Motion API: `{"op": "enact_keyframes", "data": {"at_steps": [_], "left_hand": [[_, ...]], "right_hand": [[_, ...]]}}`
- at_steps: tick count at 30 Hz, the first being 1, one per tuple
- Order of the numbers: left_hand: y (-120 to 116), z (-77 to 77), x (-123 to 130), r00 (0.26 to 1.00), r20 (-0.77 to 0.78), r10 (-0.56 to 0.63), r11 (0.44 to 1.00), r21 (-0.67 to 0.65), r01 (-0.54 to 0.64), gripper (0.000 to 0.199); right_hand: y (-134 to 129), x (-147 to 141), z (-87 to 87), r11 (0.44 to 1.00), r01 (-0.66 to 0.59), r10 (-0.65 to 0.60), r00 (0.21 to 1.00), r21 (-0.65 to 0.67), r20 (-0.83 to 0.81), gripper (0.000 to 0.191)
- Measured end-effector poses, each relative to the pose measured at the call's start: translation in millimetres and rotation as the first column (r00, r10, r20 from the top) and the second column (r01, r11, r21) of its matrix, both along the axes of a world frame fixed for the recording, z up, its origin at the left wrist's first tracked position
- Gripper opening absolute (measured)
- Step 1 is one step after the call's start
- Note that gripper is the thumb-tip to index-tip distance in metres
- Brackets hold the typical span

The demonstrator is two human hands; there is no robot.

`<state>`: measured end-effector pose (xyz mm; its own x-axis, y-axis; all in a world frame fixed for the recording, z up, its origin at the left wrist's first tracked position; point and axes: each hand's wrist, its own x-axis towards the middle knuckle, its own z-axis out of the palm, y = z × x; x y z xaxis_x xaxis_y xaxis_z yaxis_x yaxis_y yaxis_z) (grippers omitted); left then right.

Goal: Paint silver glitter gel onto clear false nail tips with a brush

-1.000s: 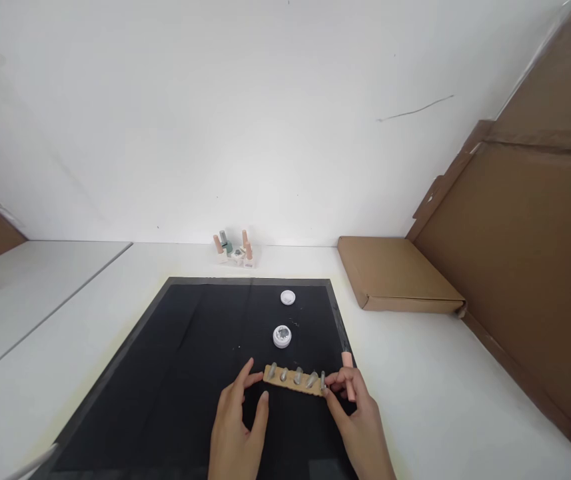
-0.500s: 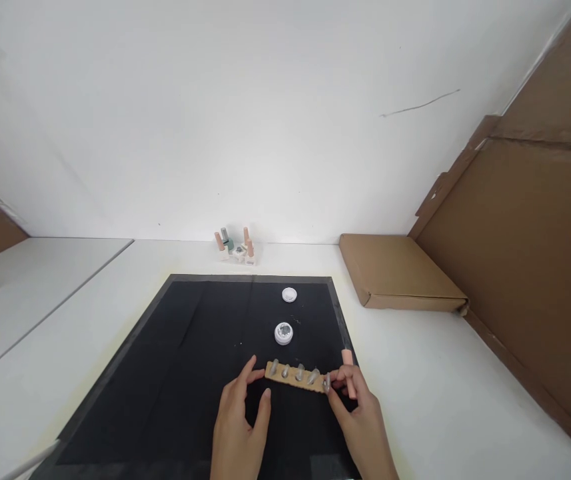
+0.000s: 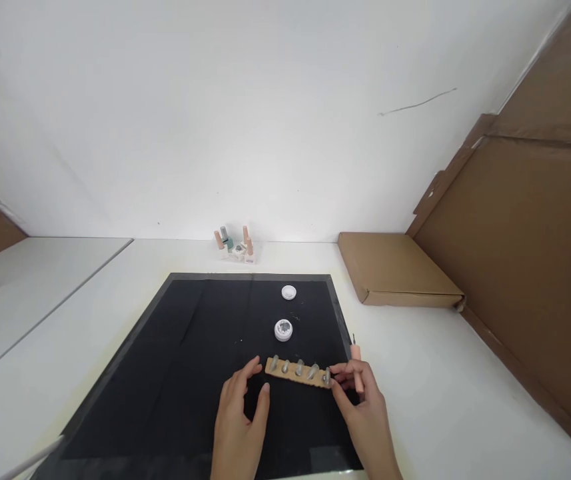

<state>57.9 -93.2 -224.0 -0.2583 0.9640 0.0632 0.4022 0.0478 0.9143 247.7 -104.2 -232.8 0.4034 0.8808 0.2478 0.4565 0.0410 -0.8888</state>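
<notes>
A tan strip (image 3: 292, 374) bearing several silvery nail tips lies slightly slanted on the black mat (image 3: 205, 373). My left hand (image 3: 241, 413) is at the strip's left end, thumb and fingers apart, holding nothing. Around the pink handle of a thin-tipped brush (image 3: 358, 379) the fingers of my right hand (image 3: 362, 407) are closed, with the brush tip pointing up and away. My right thumb and index finger are at the strip's right end, beside the last nail tip. Beyond the strip stands an open white jar (image 3: 284, 329) with silvery contents.
A white lid (image 3: 288, 293) lies farther back on the mat. Behind the mat, a clear holder (image 3: 238, 252) carries several small pink-capped and green bottles. A flat cardboard box (image 3: 400, 267) lies at the back right, beside a tall cardboard panel (image 3: 530, 253).
The brush in my right hand has swung more upright and to the right. My right thumb and fingers have shifted slightly right at the strip's end. My left hand has barely moved.
</notes>
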Motion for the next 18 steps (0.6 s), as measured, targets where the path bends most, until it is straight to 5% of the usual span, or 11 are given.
{"op": "enact_keyframes", "data": {"at_steps": [5, 12, 15, 18], "left_hand": [[-3.8, 2.4, -13.2, 0.986, 0.108, -0.124, 0.991, 0.065, 0.117, 0.020], [-13.0, 12.6, -19.3, 0.847, 0.404, -0.345, 0.938, 0.118, 0.325, 0.034], [-18.8, 18.5, -20.8, 0.742, 0.607, -0.285, 0.946, 0.054, 0.320, 0.041], [-23.8, 17.9, -22.7, 0.639, 0.752, -0.163, 0.961, -0.026, 0.276, 0.039]], "right_hand": [[-14.2, -5.7, 8.5, 0.987, 0.002, -0.017, 0.996, 0.164, 0.088, 0.008], [-32.0, -71.7, 12.6, 0.849, -0.382, 0.248, 0.898, 0.365, 0.364, 0.027], [-29.8, -88.4, 8.6, 0.795, -0.462, 0.262, 0.846, 0.392, 0.465, 0.025], [-27.7, -86.9, 13.3, 0.801, -0.508, 0.314, 0.807, 0.317, 0.500, 0.027]]}}
